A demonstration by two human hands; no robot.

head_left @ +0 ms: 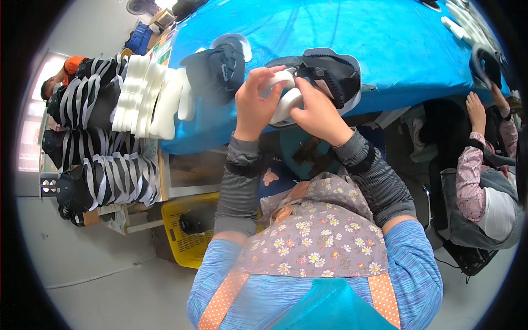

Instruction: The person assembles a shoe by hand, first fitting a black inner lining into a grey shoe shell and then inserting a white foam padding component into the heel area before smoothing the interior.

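Observation:
At the near edge of the blue-covered table, my left hand [257, 102] pinches a bent white foam insole [289, 102] between thumb and fingers. My right hand [319, 113] grips the same white piece from the other side, thumb and fingertips closed on it. Just beyond my hands lies a black shoe upper [333, 71] with a pale rim around it; my hands partly hide its near end. Left of my left hand stands another black shoe upper [223, 69] with a strap across it.
Stacked white foam insoles [148, 93] line the table's left end, beside racks of black shoe uppers [91, 137] with white edges. Below is a yellow crate [181, 242]. A co-worker [484, 187] sits at right, handling a dark shoe part [484, 65]. More white pieces [470, 25] lie at far right.

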